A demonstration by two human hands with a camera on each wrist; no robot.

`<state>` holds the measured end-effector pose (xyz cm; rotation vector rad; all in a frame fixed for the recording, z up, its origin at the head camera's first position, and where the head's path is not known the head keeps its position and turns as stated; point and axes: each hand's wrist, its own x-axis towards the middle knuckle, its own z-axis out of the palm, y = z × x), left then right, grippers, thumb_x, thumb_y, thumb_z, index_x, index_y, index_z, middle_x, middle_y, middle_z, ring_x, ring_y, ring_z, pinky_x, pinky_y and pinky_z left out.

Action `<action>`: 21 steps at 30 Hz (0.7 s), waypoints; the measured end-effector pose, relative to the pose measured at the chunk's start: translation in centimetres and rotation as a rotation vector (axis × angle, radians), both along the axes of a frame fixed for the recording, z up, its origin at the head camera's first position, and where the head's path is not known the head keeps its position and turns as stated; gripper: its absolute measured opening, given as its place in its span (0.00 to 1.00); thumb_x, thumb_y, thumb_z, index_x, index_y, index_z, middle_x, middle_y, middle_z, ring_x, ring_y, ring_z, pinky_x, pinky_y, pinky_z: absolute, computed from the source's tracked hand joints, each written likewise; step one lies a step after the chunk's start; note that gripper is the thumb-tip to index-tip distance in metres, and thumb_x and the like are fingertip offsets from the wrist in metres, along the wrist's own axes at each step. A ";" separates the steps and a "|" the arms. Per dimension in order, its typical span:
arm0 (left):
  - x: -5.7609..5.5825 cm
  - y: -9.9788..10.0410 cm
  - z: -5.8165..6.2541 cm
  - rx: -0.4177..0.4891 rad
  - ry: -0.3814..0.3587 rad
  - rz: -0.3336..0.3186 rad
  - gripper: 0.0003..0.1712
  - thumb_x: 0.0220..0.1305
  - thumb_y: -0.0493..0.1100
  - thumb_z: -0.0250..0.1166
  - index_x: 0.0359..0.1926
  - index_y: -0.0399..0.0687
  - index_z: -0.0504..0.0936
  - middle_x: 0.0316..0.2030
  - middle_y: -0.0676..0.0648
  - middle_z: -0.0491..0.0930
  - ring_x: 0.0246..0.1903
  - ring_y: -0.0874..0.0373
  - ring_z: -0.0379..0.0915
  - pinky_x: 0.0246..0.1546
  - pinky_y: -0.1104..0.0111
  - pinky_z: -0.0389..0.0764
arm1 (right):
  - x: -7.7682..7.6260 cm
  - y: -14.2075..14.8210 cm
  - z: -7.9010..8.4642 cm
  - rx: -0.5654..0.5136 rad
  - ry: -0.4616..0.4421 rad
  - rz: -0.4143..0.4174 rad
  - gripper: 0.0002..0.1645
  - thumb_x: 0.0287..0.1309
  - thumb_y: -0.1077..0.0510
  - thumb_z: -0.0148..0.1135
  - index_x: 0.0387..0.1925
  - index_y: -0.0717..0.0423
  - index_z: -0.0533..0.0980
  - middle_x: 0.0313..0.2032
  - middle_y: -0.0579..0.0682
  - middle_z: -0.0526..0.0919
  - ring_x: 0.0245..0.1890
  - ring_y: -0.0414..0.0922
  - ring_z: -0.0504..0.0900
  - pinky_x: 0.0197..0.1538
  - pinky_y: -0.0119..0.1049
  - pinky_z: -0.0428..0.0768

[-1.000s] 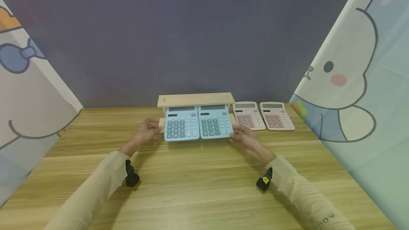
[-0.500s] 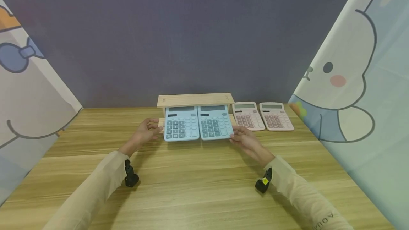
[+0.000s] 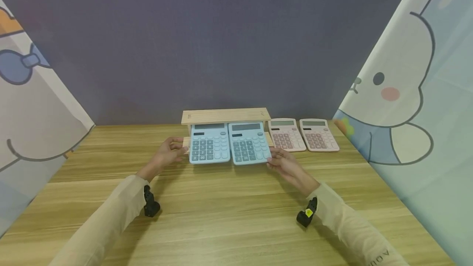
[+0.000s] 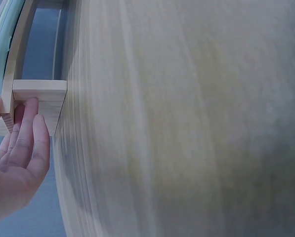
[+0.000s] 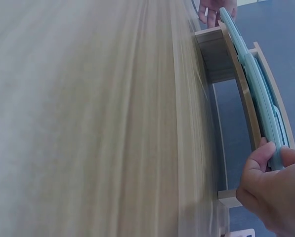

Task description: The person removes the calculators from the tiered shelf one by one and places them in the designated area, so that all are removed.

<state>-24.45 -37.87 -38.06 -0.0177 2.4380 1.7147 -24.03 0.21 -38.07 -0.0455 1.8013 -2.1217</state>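
Note:
Two light-blue calculators, the left one (image 3: 210, 145) and the right one (image 3: 249, 143), lie side by side on a small wooden rack (image 3: 226, 115), under its top board. At the rack's left end my left hand (image 3: 168, 153) holds the shelf board (image 4: 8, 96), thumb on one side and fingers beneath. My right hand (image 3: 290, 167) pinches the near right corner of the right calculator between thumb and fingers. In the right wrist view that calculator's edge (image 5: 266, 106) shows above the shelf board. The calculators' upper ends sit partly beneath the top board.
To the right of the rack, two pink-and-white calculators, one nearer (image 3: 286, 134) and one farther right (image 3: 319, 134), lie on the wood-grain table (image 3: 229, 216). A dark backdrop (image 3: 221, 44) rises behind, and cartoon-printed cloths (image 3: 402, 93) flank both sides.
The right blue calculator has slid slightly toward me and to the right, with my right hand moving along with it. More of its display shows. My left hand has stayed in place.

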 end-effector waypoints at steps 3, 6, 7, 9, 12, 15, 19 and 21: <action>0.0 0.0 0.0 -0.002 0.003 -0.002 0.31 0.67 0.43 0.54 0.64 0.35 0.52 0.57 0.30 0.63 0.54 0.40 0.68 0.53 0.56 0.77 | 0.1 0.1 0.0 0.013 -0.003 0.009 0.32 0.59 0.73 0.45 0.64 0.69 0.49 0.43 0.50 0.69 0.37 0.38 0.74 0.44 0.25 0.77; 0.1 0.0 0.1 -0.003 0.005 -0.004 0.31 0.67 0.43 0.54 0.64 0.34 0.52 0.57 0.30 0.63 0.54 0.39 0.67 0.53 0.55 0.77 | 0.2 0.2 0.0 0.020 0.007 0.016 0.32 0.60 0.73 0.45 0.65 0.69 0.49 0.44 0.50 0.69 0.37 0.38 0.73 0.43 0.25 0.77; 0.1 0.0 0.1 -0.004 0.005 -0.004 0.31 0.67 0.43 0.54 0.64 0.35 0.52 0.57 0.30 0.63 0.54 0.40 0.67 0.53 0.55 0.77 | 0.3 0.3 -0.1 0.018 0.010 0.018 0.33 0.60 0.74 0.44 0.65 0.69 0.48 0.44 0.50 0.69 0.37 0.38 0.74 0.43 0.24 0.77; 0.1 0.0 0.1 -0.005 0.005 -0.004 0.31 0.66 0.44 0.54 0.64 0.35 0.52 0.57 0.30 0.63 0.54 0.40 0.67 0.53 0.55 0.77 | 0.3 0.4 -0.1 0.011 0.013 0.021 0.33 0.59 0.74 0.44 0.65 0.70 0.48 0.43 0.49 0.69 0.37 0.37 0.73 0.42 0.24 0.77; 0.1 0.0 0.0 -0.007 0.001 -0.005 0.32 0.67 0.44 0.54 0.64 0.35 0.52 0.58 0.30 0.62 0.55 0.39 0.67 0.53 0.55 0.76 | 0.4 0.5 0.0 0.001 0.011 0.019 0.32 0.59 0.74 0.44 0.64 0.70 0.48 0.42 0.48 0.70 0.36 0.37 0.74 0.42 0.24 0.77; 0.1 0.0 0.0 -0.006 0.002 -0.007 0.32 0.67 0.44 0.54 0.64 0.35 0.52 0.58 0.30 0.62 0.55 0.39 0.66 0.53 0.55 0.76 | 0.6 0.6 0.1 -0.002 0.008 0.015 0.31 0.59 0.74 0.44 0.63 0.70 0.49 0.41 0.48 0.70 0.35 0.37 0.74 0.42 0.24 0.78; 0.0 -0.1 0.0 -0.010 0.007 -0.005 0.32 0.66 0.45 0.54 0.64 0.35 0.53 0.57 0.31 0.63 0.54 0.40 0.68 0.52 0.56 0.77 | 0.7 0.7 0.3 -0.003 0.004 0.015 0.30 0.60 0.74 0.44 0.63 0.70 0.49 0.41 0.47 0.71 0.35 0.37 0.74 0.43 0.25 0.77; 0.0 -0.1 0.0 -0.015 0.007 -0.005 0.32 0.66 0.45 0.54 0.64 0.36 0.53 0.56 0.31 0.63 0.53 0.41 0.68 0.52 0.57 0.78 | 0.8 0.8 0.3 -0.001 0.002 0.015 0.30 0.60 0.74 0.43 0.63 0.70 0.49 0.41 0.47 0.71 0.35 0.37 0.74 0.43 0.24 0.77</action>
